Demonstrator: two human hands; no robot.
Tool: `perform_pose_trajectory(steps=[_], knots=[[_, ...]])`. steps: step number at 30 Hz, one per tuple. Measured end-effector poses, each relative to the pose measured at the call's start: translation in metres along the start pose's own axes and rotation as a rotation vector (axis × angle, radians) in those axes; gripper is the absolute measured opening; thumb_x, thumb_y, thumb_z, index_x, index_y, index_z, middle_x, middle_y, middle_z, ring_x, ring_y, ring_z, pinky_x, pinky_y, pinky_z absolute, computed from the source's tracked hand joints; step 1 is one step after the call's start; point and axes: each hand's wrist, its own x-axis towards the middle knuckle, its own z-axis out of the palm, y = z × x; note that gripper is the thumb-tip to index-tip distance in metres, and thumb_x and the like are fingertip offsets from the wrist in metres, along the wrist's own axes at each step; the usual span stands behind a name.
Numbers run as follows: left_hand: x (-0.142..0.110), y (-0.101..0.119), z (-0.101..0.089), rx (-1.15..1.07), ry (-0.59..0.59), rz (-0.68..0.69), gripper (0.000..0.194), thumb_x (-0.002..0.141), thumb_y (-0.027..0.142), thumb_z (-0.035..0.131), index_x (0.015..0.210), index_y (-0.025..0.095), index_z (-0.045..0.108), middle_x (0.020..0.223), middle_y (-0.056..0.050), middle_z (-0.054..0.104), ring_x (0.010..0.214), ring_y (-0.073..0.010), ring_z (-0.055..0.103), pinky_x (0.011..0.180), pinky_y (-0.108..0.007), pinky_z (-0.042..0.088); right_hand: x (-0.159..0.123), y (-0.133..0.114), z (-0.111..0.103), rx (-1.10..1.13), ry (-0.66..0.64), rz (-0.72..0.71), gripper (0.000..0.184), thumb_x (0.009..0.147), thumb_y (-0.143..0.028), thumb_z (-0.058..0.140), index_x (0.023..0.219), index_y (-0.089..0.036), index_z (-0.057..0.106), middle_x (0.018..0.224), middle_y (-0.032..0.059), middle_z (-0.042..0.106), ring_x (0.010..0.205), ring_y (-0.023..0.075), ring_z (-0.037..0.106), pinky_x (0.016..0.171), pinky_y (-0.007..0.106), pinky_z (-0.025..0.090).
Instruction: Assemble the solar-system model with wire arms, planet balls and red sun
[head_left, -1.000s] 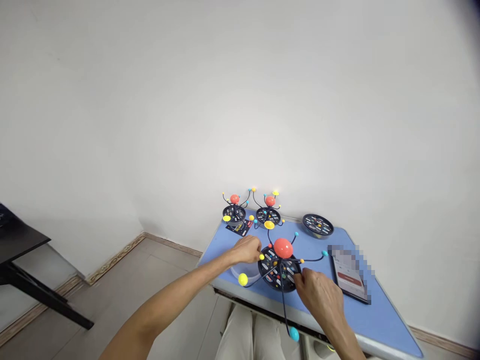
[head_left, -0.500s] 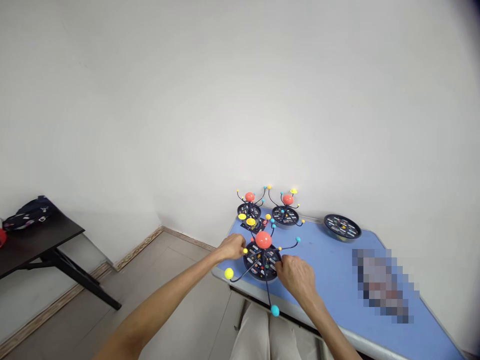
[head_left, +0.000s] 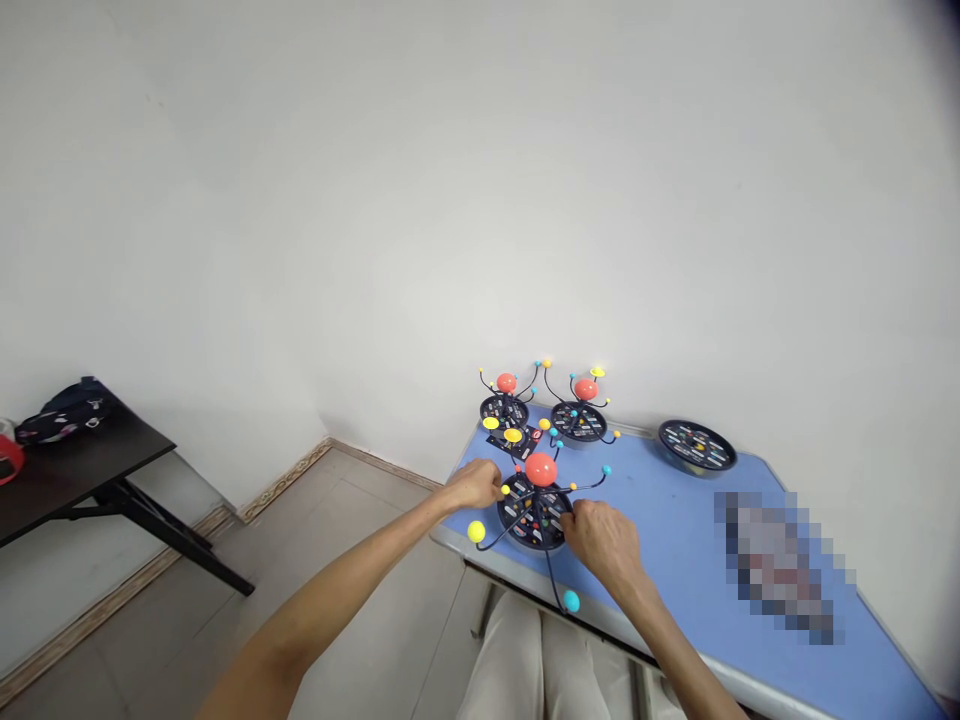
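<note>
In front of me stands a solar system model [head_left: 534, 512], with a black disc base, an orange-red sun ball [head_left: 541, 468] and curved wire arms ending in coloured balls. My left hand [head_left: 474, 484] is at its left side, fingers curled by a wire arm and a small yellow ball; any grip is hidden. My right hand [head_left: 602, 540] rests on the right rim of the disc, fingers closed around it. A large yellow ball [head_left: 476, 531] hangs at the left, and a blue ball [head_left: 571, 600] hangs out past the table's front edge.
The blue table [head_left: 675, 520] holds two more assembled models [head_left: 505, 405] [head_left: 579, 420] at the back, a bare black disc [head_left: 697, 445], a small card [head_left: 521, 440] and a pixelated flat device [head_left: 780, 565]. A black side table [head_left: 82, 470] with a bag [head_left: 64, 412] stands at the far left.
The view has swung, shifting the table to the right and bringing the side table and bag into sight. Both hands stay at the same model.
</note>
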Motion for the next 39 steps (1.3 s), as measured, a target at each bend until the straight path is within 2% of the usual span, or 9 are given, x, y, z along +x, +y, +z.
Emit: perform_pose_trajectory(steps=[8,16,19,23,30,39], knots=[[0.0,0.0,0.0,-0.02,0.026,0.026,0.023,0.093,0.036,0.062,0.097,0.013,0.066,0.096,-0.003,0.068,0.085,-0.0183,0.066,0.078,-0.037,0.056,0.0,0.0,0.001,-0.006,-0.013,-0.005,0.036,0.092,-0.017,0.04,0.096,-0.009,0.075,0.097,0.0221,0.076,0.094,0.0307,0.072,0.07,0.033,0.049],[-0.001,0.0,-0.001,-0.058,0.034,0.022,0.026,0.09,0.036,0.064,0.075,0.015,0.062,0.073,0.002,0.064,0.069,-0.0144,0.061,0.069,-0.031,0.051,0.001,0.001,0.003,0.0,-0.021,-0.006,0.036,0.093,-0.018,0.04,0.097,-0.009,0.074,0.098,0.0214,0.076,0.094,0.0305,0.072,0.068,0.031,0.048],[-0.001,0.0,-0.002,-0.082,0.032,0.018,0.023,0.087,0.03,0.064,0.069,0.016,0.061,0.066,0.003,0.061,0.065,-0.0144,0.06,0.066,-0.029,0.047,0.002,0.002,0.004,0.004,-0.021,-0.008,0.036,0.092,-0.019,0.04,0.096,-0.009,0.075,0.098,0.0208,0.076,0.094,0.0308,0.072,0.068,0.031,0.048],[0.001,-0.002,-0.001,-0.119,0.046,0.011,0.018,0.076,0.017,0.062,0.058,0.017,0.059,0.053,0.003,0.057,0.063,-0.0162,0.059,0.06,-0.025,0.04,0.002,0.002,0.006,0.013,-0.019,-0.007,0.035,0.093,-0.019,0.041,0.095,-0.011,0.074,0.096,0.0201,0.076,0.093,0.0296,0.073,0.067,0.031,0.048],[0.002,-0.005,0.005,-0.239,0.005,0.025,0.018,0.074,0.014,0.056,0.057,0.018,0.053,0.047,0.005,0.054,0.051,-0.0128,0.054,0.05,-0.022,0.035,0.004,0.004,0.009,0.022,-0.014,-0.015,0.035,0.092,-0.019,0.04,0.094,-0.011,0.074,0.095,0.0192,0.076,0.092,0.03,0.073,0.067,0.031,0.047],[0.001,-0.004,0.011,-0.384,-0.053,-0.033,0.021,0.078,0.015,0.053,0.058,0.018,0.051,0.046,0.004,0.054,0.044,-0.0107,0.051,0.045,-0.02,0.037,0.003,0.004,0.012,0.029,-0.005,-0.011,0.034,0.093,-0.019,0.04,0.094,-0.013,0.074,0.094,0.0183,0.077,0.092,0.0283,0.073,0.067,0.029,0.047]])
